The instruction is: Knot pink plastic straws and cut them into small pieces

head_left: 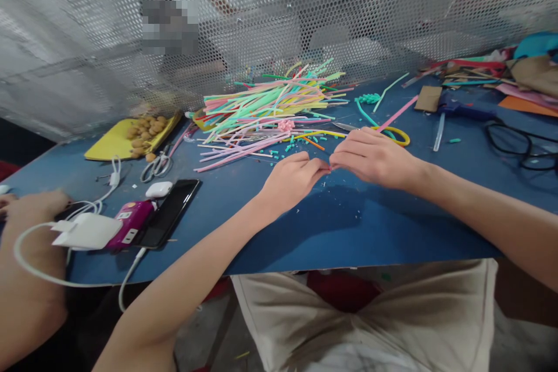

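Note:
My left hand [294,183] and my right hand [375,157] meet fingertip to fingertip above the blue table. Both are closed in a pinch. A pink pipe cleaner [399,113] sticks out up and right behind my right hand, and a speck of pink shows where the fingertips meet. The rest of it is hidden by my fingers. Just behind my right hand lie scissors with a yellow handle [401,136]. Beyond my hands is a heap of coloured pipe cleaners [265,99], with a pink curled pipe-cleaner piece [286,125] at its front.
At left are a phone [174,212], a purple power adapter [131,225], a white charger [89,231], an earbud case [159,189] and round brown fruit [146,131]. Another person's arm [32,256] rests far left. A glue gun [466,109] with black cable lies right. Perforated metal [305,23] stands behind.

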Motion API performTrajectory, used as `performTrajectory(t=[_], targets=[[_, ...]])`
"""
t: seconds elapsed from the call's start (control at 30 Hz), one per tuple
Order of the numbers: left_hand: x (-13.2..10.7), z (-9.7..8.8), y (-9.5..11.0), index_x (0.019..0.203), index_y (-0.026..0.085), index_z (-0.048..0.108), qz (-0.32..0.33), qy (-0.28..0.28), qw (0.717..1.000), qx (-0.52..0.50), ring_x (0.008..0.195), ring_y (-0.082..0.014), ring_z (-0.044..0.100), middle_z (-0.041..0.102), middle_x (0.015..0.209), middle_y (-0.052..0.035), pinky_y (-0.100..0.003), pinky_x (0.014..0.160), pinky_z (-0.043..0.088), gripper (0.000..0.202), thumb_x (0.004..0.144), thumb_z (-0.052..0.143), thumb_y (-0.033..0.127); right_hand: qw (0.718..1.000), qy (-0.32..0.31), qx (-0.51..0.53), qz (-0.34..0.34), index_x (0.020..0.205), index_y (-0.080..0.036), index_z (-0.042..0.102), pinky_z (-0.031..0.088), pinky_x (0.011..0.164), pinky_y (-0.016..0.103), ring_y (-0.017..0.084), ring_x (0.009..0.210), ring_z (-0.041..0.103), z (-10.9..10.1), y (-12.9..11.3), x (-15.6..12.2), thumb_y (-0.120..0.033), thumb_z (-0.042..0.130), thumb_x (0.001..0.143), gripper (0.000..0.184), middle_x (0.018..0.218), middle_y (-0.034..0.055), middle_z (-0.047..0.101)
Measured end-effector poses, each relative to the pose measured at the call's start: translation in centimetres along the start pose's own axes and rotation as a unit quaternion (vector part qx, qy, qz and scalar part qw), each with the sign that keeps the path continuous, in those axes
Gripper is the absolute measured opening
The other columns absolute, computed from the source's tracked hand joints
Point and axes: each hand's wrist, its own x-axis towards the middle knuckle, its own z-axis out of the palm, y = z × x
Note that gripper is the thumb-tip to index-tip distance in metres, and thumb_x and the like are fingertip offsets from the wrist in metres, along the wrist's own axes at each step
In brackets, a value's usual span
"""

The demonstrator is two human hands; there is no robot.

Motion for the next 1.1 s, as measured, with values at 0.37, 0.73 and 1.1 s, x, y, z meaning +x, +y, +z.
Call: performTrajectory(t=[0.37, 0.73, 1.1], targets=[[0.2, -1.2, 0.2, 0.095, 0.019, 0.072, -0.037, 0.03, 0.991, -0.127, 0.071, -0.0111, 0.061, 0.074, 0.081, 0.0006, -0.023, 0.069, 0.047, 0.014, 0.097, 0.062, 0.029, 0.933, 0.049, 0.304, 0.185, 0.085, -0.027, 0.076, 0.042, 0.084, 0.036, 0.016, 0.078, 0.062, 0.8, 0.5, 0.2, -0.035, 0.067, 0.093, 0.014, 0.086, -0.0025, 0.078], [0.2, -1.5, 1.3, 0.092, 0.019, 0.075, -0.134, 0.167, 0.951, -0.221, 0.063, -0.0094, 0.06, 0.076, 0.077, -0.0016, -0.022, 0.06, 0.047, 0.008, 0.093, 0.068, 0.023, 0.892, 0.142, 0.334, 0.27, 0.084, -0.03, 0.08, 0.043, 0.079, 0.039, 0.016, 0.073, 0.067, 1.0, -2.0, 0.7, -0.035, 0.077, 0.086, 0.006, 0.082, -0.0029, 0.079], [0.4, -1.7, 1.0, 0.096, 0.02, 0.074, -0.102, 0.195, 0.973, -0.068, 0.071, -0.0109, 0.064, 0.078, 0.086, -0.0003, -0.024, 0.071, 0.051, 0.009, 0.094, 0.065, 0.02, 0.938, 0.201, 0.156, 0.236, 0.09, -0.025, 0.08, 0.051, 0.068, 0.034, 0.017, 0.07, 0.07, 1.5, -3.9, 0.6, -0.028, 0.073, 0.088, 0.008, 0.083, 0.0004, 0.08]])
